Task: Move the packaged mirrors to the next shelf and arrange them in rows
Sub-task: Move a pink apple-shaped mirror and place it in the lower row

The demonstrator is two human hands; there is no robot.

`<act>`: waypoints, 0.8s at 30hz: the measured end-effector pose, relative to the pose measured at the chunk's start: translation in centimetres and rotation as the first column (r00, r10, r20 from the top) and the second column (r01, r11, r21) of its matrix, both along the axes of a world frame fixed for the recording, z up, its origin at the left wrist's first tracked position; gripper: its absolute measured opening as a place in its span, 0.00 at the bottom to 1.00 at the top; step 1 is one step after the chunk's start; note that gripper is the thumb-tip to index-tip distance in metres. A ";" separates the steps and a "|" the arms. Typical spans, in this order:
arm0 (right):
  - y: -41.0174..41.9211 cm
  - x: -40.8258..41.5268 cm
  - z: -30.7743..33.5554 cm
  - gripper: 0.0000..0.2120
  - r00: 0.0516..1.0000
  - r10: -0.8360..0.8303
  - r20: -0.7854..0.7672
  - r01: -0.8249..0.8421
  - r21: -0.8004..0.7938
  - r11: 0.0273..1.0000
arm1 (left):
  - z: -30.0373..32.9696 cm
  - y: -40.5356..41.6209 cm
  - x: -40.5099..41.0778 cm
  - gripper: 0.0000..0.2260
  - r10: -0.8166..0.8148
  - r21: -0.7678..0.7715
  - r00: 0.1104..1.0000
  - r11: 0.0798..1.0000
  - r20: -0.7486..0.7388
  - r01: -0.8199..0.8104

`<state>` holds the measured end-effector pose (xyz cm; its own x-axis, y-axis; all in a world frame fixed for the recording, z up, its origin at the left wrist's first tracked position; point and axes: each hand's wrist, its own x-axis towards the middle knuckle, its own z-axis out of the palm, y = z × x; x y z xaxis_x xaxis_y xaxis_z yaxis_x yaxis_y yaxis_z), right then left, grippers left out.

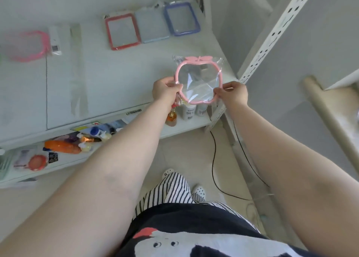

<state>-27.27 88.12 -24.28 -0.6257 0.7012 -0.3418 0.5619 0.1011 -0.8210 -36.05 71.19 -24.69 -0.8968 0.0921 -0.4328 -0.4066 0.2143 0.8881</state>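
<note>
A pink apple-shaped mirror in a clear plastic bag hangs over the front right corner of the white shelf. My left hand grips its left rim and my right hand pinches its right rim. At the back of the shelf a red-framed mirror, a light blue one and a purple-blue one lie flat side by side in a row. Another pink apple-shaped mirror lies at the far left of the shelf, blurred.
A white packaged item lies beside the left pink mirror. The lower shelf holds bottles, an orange bottle and small goods. A perforated white upright stands at right. Black cables run over the floor.
</note>
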 end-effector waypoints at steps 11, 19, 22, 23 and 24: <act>4.5 -11.6 1.2 0.08 0.996 0.039 -0.083 -0.037 0.027 0.999 | 0.2 4.6 -10.2 0.11 0.127 0.027 0.989 0.992 -0.075 -0.126; 7.9 -17.6 -0.1 0.07 0.991 0.069 -0.118 -0.070 -0.004 0.998 | -0.7 7.8 -15.0 0.09 0.125 -0.061 0.984 0.989 -0.128 -0.134; 8.8 -18.6 -1.5 0.07 0.990 0.112 -0.082 -0.112 0.001 0.994 | -2.5 8.2 -15.7 0.11 0.121 -0.112 0.987 0.985 -0.109 -0.133; 9.0 -18.6 -2.1 0.07 0.991 0.124 -0.052 -0.124 0.009 0.992 | -3.3 8.3 -15.7 0.12 0.112 -0.136 0.989 0.983 -0.100 -0.125; 9.3 -18.6 -2.8 0.08 0.991 0.133 -0.022 -0.133 0.009 0.991 | -3.9 8.3 -15.4 0.11 0.096 -0.162 0.991 0.981 -0.090 -0.110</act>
